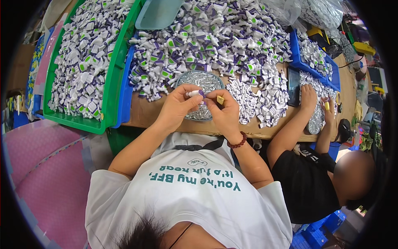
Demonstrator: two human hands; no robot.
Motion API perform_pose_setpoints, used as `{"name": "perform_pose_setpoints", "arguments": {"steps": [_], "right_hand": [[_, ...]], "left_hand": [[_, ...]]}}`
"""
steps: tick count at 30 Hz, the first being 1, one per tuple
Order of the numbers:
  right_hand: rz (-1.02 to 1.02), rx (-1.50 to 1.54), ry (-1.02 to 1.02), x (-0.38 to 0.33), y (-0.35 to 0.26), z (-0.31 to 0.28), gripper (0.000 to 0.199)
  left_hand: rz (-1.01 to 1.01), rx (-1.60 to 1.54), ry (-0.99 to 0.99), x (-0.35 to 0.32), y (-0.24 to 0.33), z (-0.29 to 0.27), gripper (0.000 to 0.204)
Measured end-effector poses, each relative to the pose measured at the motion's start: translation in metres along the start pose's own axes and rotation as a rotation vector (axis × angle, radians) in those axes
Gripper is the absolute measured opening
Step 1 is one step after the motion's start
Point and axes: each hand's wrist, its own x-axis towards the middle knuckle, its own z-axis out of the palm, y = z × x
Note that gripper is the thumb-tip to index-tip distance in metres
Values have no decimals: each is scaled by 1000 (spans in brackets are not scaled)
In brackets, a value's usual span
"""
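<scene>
Fingers (191,102) of our left hand (173,108) and right hand (227,118) pinch one white-purple piece (193,93). We cannot tell which heaped pieces (215,41) are finished.

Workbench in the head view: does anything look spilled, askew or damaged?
No damage is discernible at this scale. One oddity: the big heap of white and purple parts lies loose across the workbench, unlike those in the green bin, though that may be deliberate.
</scene>
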Motion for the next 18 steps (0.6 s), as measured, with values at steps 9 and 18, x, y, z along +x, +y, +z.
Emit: {"name": "perform_pose_setpoints", "arguments": {"steps": [9, 18], "right_hand": [[94, -495, -71, 26, -7, -49, 8], [-147, -1374, 88, 38, 45, -106, 13]], "left_hand": [[-37, -53, -4, 3, -4, 1, 19], [-10, 35, -32, 3, -4, -2, 23]]}}
